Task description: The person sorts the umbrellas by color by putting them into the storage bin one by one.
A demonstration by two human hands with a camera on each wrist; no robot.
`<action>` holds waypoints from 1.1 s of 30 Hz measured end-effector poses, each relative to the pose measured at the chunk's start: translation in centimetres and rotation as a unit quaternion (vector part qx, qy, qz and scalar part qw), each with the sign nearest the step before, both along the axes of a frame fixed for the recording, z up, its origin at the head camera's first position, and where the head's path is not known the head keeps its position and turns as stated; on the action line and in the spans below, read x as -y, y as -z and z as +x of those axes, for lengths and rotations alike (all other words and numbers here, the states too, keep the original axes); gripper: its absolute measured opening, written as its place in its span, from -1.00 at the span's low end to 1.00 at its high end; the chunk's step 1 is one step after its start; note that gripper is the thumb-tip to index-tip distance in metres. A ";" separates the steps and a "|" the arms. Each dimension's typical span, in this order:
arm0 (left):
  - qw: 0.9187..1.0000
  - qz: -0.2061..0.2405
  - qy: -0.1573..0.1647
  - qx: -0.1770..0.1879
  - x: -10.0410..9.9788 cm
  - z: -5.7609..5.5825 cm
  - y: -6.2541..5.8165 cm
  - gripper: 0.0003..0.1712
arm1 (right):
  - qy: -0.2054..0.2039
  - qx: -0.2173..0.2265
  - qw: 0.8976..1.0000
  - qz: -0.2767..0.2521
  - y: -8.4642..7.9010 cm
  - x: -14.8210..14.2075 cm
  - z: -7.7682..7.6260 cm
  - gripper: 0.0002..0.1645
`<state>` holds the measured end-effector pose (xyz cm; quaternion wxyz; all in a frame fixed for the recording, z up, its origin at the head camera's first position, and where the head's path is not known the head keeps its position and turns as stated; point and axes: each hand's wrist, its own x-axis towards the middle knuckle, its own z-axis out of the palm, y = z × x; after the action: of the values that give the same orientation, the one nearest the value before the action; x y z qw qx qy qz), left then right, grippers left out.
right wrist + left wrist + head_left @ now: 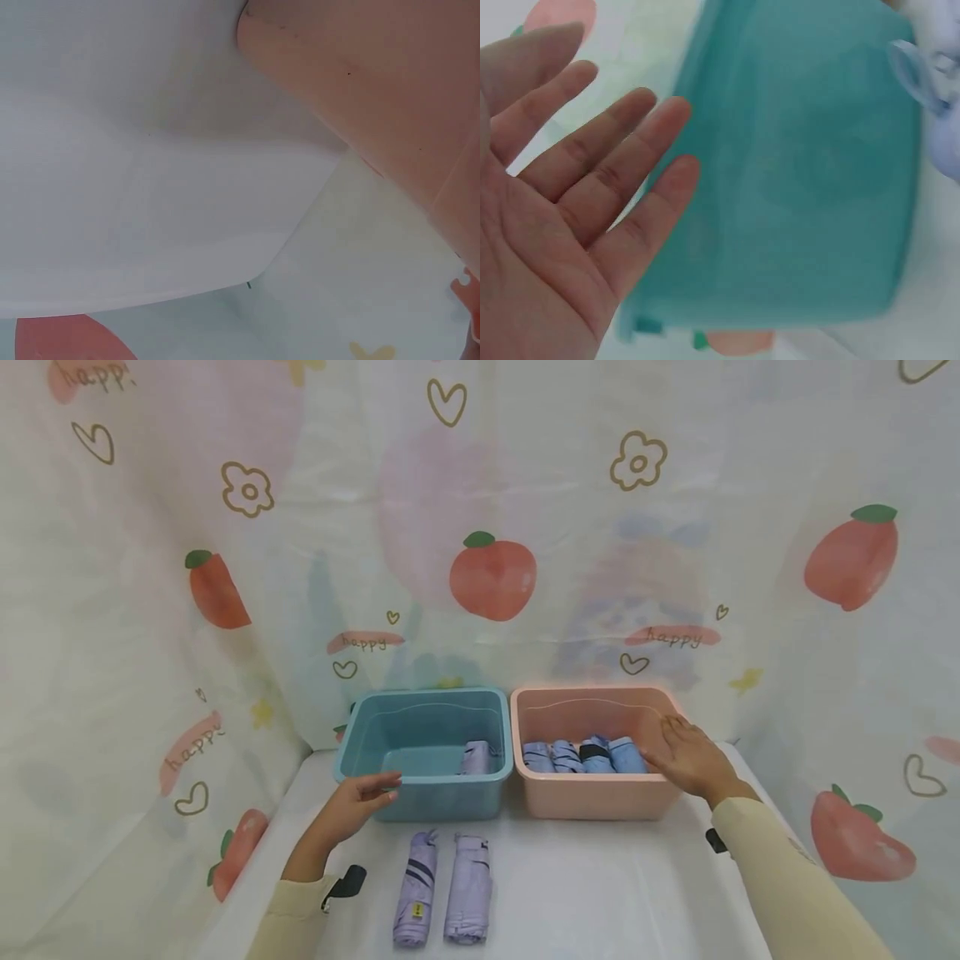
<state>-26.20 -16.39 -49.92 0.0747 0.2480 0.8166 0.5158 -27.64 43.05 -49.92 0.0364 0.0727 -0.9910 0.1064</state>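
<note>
My left hand point(357, 807) is held at the front left corner of the teal bin point(442, 802), fingers spread and palm bare in the left wrist view. A lilac folded umbrella point(475, 757) lies inside that bin at the right. My right hand point(693, 757) is at the right rim of the pink bin point(600, 799) with its fingers extended and nothing visible in it; whether it touches the rim I cannot tell. Several blue folded umbrellas point(597, 755) lie side by side in the pink bin. Two more lilac umbrellas, a striped one point(416, 889) and a plainer one point(468, 889), lie before the teal bin.
Both bins stand side by side on a white table point(600, 885), close against a printed curtain point(487, 468) with fruit and flower shapes. The curtain also hangs along the left and right sides. White table surface extends in front of the pink bin.
</note>
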 end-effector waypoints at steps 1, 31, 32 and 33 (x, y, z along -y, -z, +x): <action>1.000 -0.002 0.001 0.005 0.2 0.3 0.5 -0.45 | 0.001 0.000 1.000 0.000 0.0 0.0 0.0 0.11; 0.978 -0.141 0.005 0.152 -1.5 5.5 9.9 -0.43 | 0.001 0.007 1.000 -0.007 -0.5 0.2 0.4 0.12; 0.977 -0.148 0.002 0.153 -1.7 5.6 10.1 -0.42 | 0.001 0.006 1.000 -0.008 -0.4 0.2 0.3 0.11; 0.976 -0.153 -0.003 0.155 -1.9 5.7 10.3 -0.40 | 0.001 0.004 1.000 -0.009 -0.4 0.2 0.2 0.10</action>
<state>-20.54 -14.46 -60.18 0.2360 0.1476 0.8651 0.4172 -27.42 42.87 -49.53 0.0332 0.0712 -0.9902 0.1151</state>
